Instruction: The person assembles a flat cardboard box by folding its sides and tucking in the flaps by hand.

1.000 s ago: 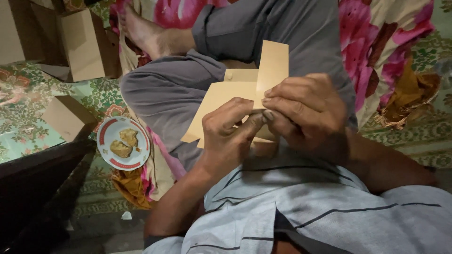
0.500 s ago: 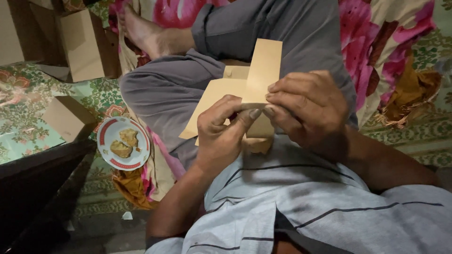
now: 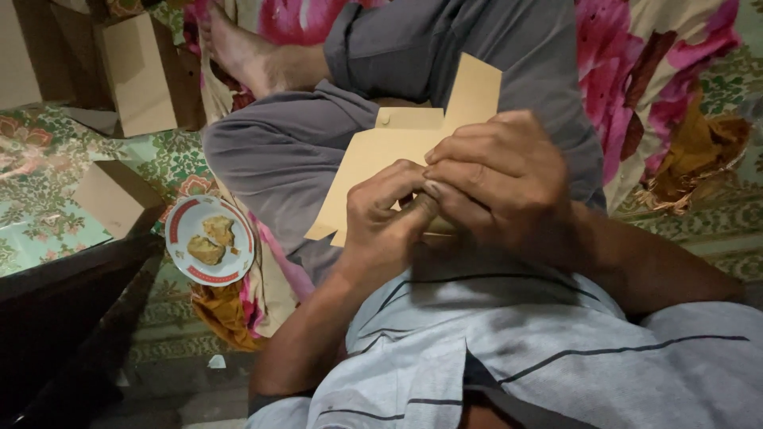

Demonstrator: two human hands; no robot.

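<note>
Paper [image 3: 397, 155] — tan and folded — lies on the lap, over the grey knee [image 3: 278, 151]. Left hand [image 3: 385, 214] and right hand [image 3: 497, 179] both pinch its near edge, fingertips touching. Off to the left, a plate [image 3: 184, 230] with food sits on the floor.

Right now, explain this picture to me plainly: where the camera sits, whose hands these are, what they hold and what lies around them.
The camera sits on a seated person's head, looking down at their lap. Their left hand and right hand meet fingertip to fingertip, pinching a flat tan piece of cut cardboard that rests over grey-trousered crossed legs. On the flowered floor covering beside them lie a round white plate with a red rim, holding brownish pieces of food, and plain brown folded cardboard boxes.
</note>
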